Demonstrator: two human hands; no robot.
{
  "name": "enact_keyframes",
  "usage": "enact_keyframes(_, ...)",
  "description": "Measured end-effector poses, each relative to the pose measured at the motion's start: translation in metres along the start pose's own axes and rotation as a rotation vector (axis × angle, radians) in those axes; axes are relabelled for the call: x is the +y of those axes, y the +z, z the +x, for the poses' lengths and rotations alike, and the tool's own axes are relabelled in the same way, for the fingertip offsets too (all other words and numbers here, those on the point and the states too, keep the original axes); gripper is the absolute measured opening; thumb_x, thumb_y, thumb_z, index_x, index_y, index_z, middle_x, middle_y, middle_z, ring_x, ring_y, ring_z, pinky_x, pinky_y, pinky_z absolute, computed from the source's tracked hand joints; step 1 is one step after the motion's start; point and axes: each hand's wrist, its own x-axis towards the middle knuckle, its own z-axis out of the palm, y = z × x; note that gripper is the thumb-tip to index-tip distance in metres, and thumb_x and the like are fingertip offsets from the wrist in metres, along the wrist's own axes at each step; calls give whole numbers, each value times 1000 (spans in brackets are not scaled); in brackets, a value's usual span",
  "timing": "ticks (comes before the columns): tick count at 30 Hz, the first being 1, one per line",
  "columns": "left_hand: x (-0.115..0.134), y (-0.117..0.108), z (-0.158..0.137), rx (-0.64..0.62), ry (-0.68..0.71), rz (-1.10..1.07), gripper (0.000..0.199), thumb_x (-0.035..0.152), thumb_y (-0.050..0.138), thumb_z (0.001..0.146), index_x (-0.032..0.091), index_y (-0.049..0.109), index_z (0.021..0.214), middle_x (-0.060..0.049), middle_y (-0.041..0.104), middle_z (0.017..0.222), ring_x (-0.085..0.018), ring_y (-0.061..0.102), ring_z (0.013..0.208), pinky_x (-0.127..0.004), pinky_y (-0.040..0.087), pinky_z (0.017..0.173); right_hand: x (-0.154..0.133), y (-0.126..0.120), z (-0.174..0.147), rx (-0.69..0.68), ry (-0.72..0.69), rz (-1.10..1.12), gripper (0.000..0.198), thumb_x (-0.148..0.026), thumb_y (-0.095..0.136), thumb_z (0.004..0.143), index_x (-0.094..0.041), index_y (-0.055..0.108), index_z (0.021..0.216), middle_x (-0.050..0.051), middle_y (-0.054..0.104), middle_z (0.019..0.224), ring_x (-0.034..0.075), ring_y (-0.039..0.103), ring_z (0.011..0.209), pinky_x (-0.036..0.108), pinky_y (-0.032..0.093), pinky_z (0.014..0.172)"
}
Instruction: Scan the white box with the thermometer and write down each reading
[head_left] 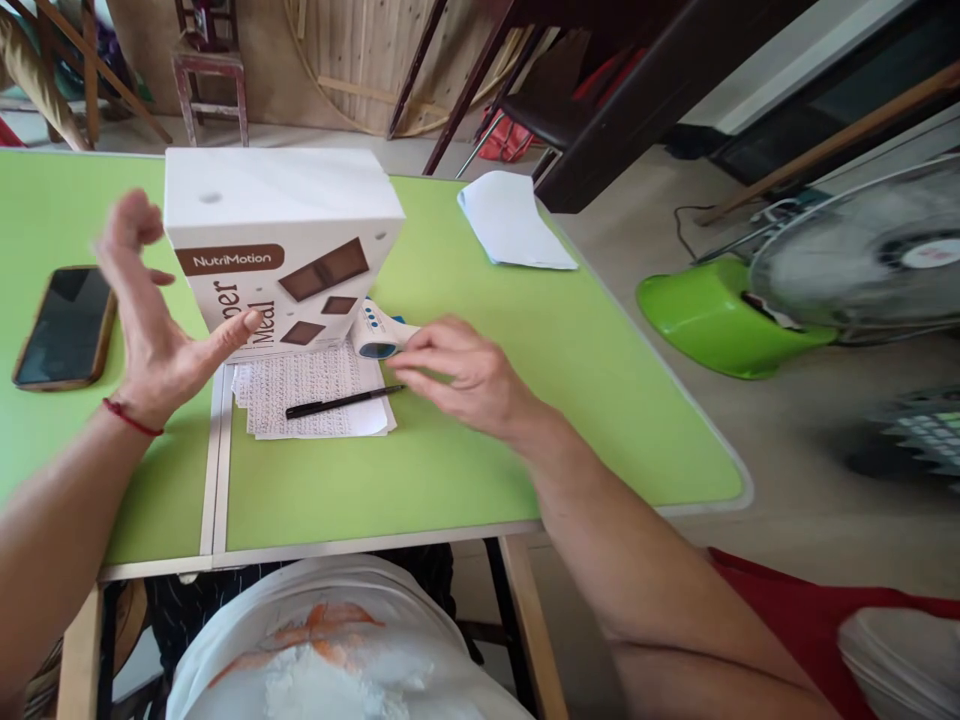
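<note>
A white box [289,190] printed "NutriMotion" with brown bar pictures stands upright on sheets of paper covered in handwriting [330,380]. Beside its left face, my left hand [154,320] has its fingers spread, and the thumb overlaps the box's front in view; whether it touches is unclear. At the box's lower right corner lies a white handheld infrared thermometer [373,322] with blue buttons and a small dark display. My right hand [469,375] pinches its handle end. A black pen [330,403] rests across the papers, its tip close to my right fingers.
A smartphone [66,325] in a brown case lies left on the green table [600,420]. Folded white paper [517,220] sits near the far right edge. Off the table are a fan [885,250], a green plastic stool [712,315] and a wooden chair [210,75].
</note>
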Motion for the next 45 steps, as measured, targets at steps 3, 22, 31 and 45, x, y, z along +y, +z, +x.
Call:
enact_keyframes(3, 18, 1, -10, 236, 379, 282, 77, 46, 84, 63, 27, 47, 127, -5, 46, 121, -33, 43, 118, -48, 41, 90, -9, 3, -4, -177, -74, -89, 18, -32, 58, 90, -21, 72, 86, 6, 63, 78, 21, 56, 77, 38, 43, 69)
enact_keyframes(22, 41, 50, -56, -859, 608, 628, 22, 12, 43, 93, 13, 60, 108, -5, 60, 82, -20, 56, 64, -33, 48, 57, -63, 31, -18, 290, 423, 434, 15, -14, 60, 71, -22, 49, 64, -8, 48, 51, 7, 41, 44, 21, 36, 42)
enact_keyframes(31, 43, 51, -55, -887, 567, 623, 24, 10, 42, 92, 13, 60, 107, -5, 61, 83, -21, 57, 66, -34, 49, 58, -59, 32, -20, 273, 316, 297, 16, -15, 56, 76, -23, 46, 65, -6, 48, 53, 9, 43, 48, 22, 38, 47)
enact_keyframes(45, 41, 52, -56, -880, 569, 625, 24, 10, 42, 91, 13, 61, 105, -5, 60, 81, -21, 57, 66, -33, 48, 56, -59, 32, -19, 249, 244, 272, 19, -13, 56, 78, -22, 45, 65, -8, 47, 53, 7, 40, 45, 20, 36, 44)
